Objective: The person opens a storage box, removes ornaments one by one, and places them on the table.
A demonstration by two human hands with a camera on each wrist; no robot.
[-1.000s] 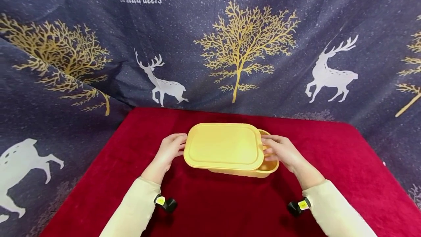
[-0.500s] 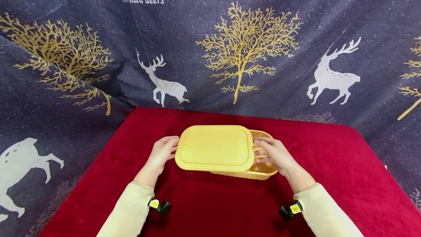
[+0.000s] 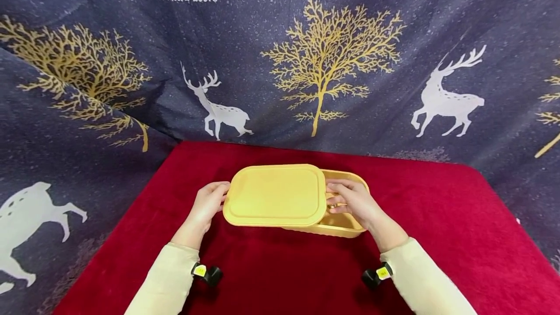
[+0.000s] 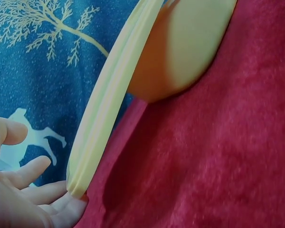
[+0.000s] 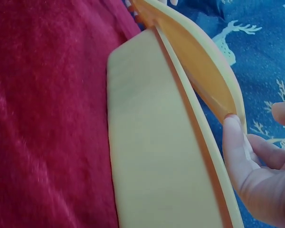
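Note:
A yellow rectangular lid [image 3: 275,196] with rounded corners is held up between both hands in the head view. Below it and to the right sits a yellow lunch box [image 3: 334,231], its right part uncovered. My left hand [image 3: 207,203] holds the lid's left end; in the left wrist view, fingertips reach under the edge of the lid [image 4: 104,104] while the thumb stays apart. At the other end, my right hand [image 3: 352,203] grips the lid with its fingers, over the box opening. The right wrist view shows the lid [image 5: 216,71] tilted away from the box [image 5: 149,123].
A red cloth [image 3: 271,271] covers the table. Behind it hangs a dark blue curtain [image 3: 358,125] printed with trees and deer. A small black camera [image 3: 205,273] is strapped to the left wrist, another camera [image 3: 375,275] to the right.
Both hands have moved left together, carrying the lid with them. More of the box's open right side shows now, while the box itself has stayed nearly in place.

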